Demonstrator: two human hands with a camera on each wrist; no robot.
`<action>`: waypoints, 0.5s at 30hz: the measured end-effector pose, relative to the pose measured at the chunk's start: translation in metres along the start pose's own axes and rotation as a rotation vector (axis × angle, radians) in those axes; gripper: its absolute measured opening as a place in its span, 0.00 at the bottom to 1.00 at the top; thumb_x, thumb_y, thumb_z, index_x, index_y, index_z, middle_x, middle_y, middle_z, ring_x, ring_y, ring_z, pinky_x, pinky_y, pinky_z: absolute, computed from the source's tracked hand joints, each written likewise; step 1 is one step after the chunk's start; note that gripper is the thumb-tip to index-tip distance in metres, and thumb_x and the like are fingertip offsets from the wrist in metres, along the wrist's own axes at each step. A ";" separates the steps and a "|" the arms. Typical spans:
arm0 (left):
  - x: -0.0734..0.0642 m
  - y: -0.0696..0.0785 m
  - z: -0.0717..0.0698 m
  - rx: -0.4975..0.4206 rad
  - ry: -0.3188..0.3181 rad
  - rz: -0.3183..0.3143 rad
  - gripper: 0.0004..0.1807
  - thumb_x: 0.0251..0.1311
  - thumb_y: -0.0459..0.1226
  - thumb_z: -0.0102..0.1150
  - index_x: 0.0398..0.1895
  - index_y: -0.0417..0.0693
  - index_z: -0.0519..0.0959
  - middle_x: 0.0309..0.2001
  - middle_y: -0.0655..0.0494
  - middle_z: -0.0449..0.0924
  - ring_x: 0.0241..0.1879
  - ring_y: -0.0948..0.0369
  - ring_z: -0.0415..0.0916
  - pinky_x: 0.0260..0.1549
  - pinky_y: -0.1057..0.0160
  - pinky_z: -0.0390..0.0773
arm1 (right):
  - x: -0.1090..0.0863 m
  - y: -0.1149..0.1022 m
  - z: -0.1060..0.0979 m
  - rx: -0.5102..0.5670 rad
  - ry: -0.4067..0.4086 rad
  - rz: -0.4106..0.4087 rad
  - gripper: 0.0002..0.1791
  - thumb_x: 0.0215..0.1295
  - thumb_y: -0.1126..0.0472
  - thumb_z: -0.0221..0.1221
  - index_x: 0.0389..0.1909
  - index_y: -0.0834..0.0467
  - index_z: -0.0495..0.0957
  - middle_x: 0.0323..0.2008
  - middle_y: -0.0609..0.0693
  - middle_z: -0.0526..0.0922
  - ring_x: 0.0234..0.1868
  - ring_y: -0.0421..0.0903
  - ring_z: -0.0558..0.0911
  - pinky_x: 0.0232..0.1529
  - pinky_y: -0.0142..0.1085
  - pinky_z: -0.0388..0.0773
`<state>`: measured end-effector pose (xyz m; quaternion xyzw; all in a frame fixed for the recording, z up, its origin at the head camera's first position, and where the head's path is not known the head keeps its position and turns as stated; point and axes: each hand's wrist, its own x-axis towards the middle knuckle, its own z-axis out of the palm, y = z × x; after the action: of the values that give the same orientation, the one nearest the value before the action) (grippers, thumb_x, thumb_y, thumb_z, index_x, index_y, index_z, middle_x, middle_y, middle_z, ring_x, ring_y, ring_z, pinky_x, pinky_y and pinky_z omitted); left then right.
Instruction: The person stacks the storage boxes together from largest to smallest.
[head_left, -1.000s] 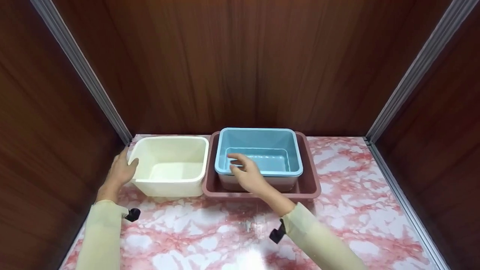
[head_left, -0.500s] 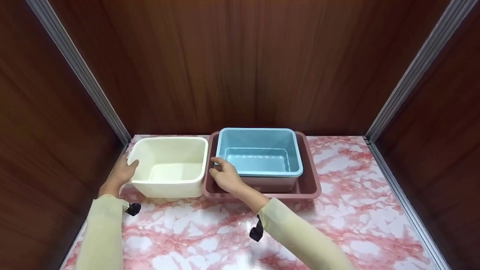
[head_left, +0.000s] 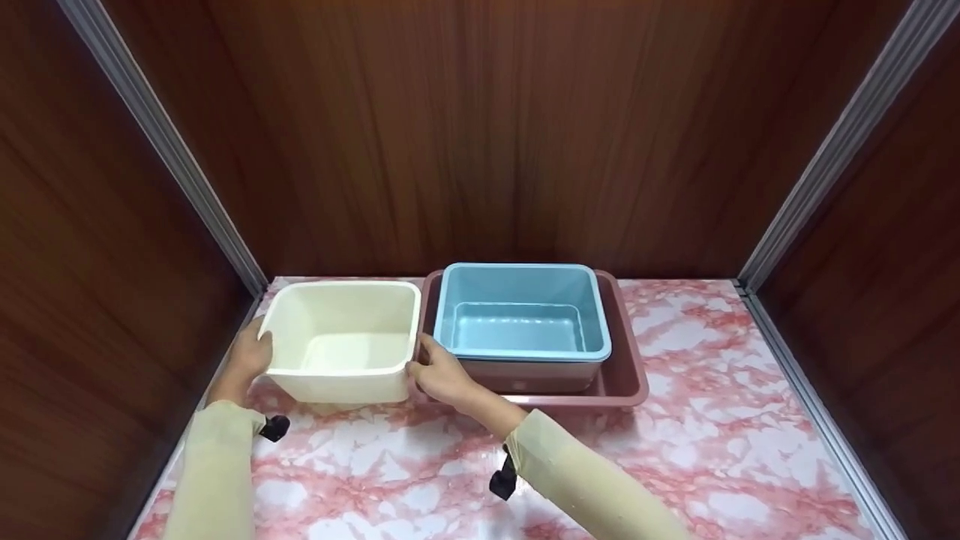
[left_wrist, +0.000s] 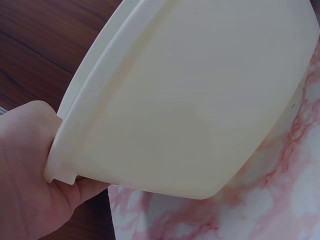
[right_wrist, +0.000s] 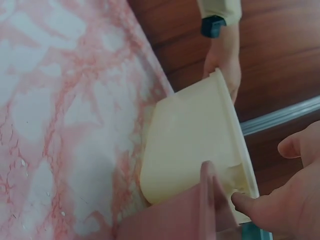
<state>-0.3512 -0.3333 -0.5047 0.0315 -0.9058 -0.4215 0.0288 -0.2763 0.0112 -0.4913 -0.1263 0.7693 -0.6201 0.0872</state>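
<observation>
A cream plastic bin [head_left: 337, 384] stands at the left on the table. At its left rim, my left hand [head_left: 251, 352] grips the edge, thumb over the inside and fingers underneath, as the left wrist view shows. My right hand [head_left: 442, 371] is at the bin's right front corner. In the right wrist view the right hand's fingertip [right_wrist: 241, 201] reaches the outer wall just under the rim, while the thumb [right_wrist: 289, 148] stays spread apart from it. Beside this hand, a light blue bin [head_left: 517, 334] sits nested in a brownish bin [head_left: 532, 375].
A wider reddish-brown tub [head_left: 634, 375] holds the nested bins, its left rim close against the cream bin. The table [head_left: 360, 472] has a pink and white marbled top. Dark wood panels [head_left: 480, 135] with metal corner strips [head_left: 825, 135] enclose the back and sides.
My right hand has moved left from over the blue bin to the cream bin's right rim. The left hand keeps its grip, and the bins stay in place.
</observation>
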 end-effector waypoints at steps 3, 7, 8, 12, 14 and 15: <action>-0.002 0.000 0.002 0.001 0.007 -0.012 0.25 0.71 0.28 0.34 0.69 0.25 0.55 0.65 0.25 0.59 0.63 0.38 0.60 0.64 0.44 0.57 | 0.002 0.004 0.001 0.067 -0.026 -0.004 0.34 0.66 0.68 0.51 0.72 0.66 0.55 0.60 0.60 0.73 0.60 0.54 0.73 0.55 0.40 0.73; -0.003 0.000 0.004 -0.025 -0.008 -0.030 0.25 0.72 0.29 0.34 0.70 0.27 0.54 0.66 0.25 0.58 0.63 0.38 0.59 0.64 0.45 0.57 | 0.006 0.008 0.003 0.112 -0.051 0.015 0.35 0.66 0.66 0.52 0.73 0.68 0.51 0.63 0.62 0.70 0.62 0.52 0.71 0.59 0.43 0.70; -0.003 -0.001 0.004 -0.033 -0.011 -0.034 0.25 0.72 0.29 0.34 0.70 0.27 0.54 0.66 0.26 0.58 0.63 0.38 0.59 0.64 0.45 0.57 | 0.008 0.009 0.003 0.109 -0.050 0.023 0.35 0.67 0.65 0.52 0.72 0.69 0.51 0.63 0.63 0.70 0.62 0.52 0.71 0.60 0.43 0.69; -0.003 -0.001 0.003 -0.045 -0.010 -0.052 0.26 0.73 0.30 0.33 0.71 0.29 0.53 0.66 0.27 0.58 0.62 0.39 0.60 0.63 0.44 0.58 | 0.012 0.011 0.004 0.100 -0.041 0.041 0.36 0.67 0.65 0.52 0.72 0.70 0.51 0.63 0.63 0.70 0.62 0.52 0.72 0.61 0.43 0.69; -0.003 -0.002 0.003 -0.039 0.001 -0.055 0.26 0.72 0.30 0.33 0.71 0.29 0.54 0.66 0.27 0.59 0.61 0.40 0.61 0.63 0.44 0.59 | 0.013 0.011 0.005 0.092 -0.039 0.044 0.36 0.67 0.65 0.52 0.72 0.70 0.51 0.62 0.63 0.71 0.61 0.51 0.73 0.59 0.42 0.70; -0.003 -0.003 0.003 -0.035 0.005 -0.056 0.26 0.72 0.30 0.33 0.71 0.29 0.54 0.66 0.27 0.59 0.61 0.40 0.61 0.62 0.44 0.59 | 0.014 0.012 0.005 0.089 -0.039 0.045 0.36 0.67 0.65 0.53 0.73 0.70 0.51 0.62 0.63 0.71 0.60 0.51 0.73 0.59 0.42 0.71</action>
<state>-0.3485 -0.3327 -0.5084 0.0576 -0.8971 -0.4377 0.0196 -0.2887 0.0046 -0.5038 -0.1170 0.7417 -0.6492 0.1214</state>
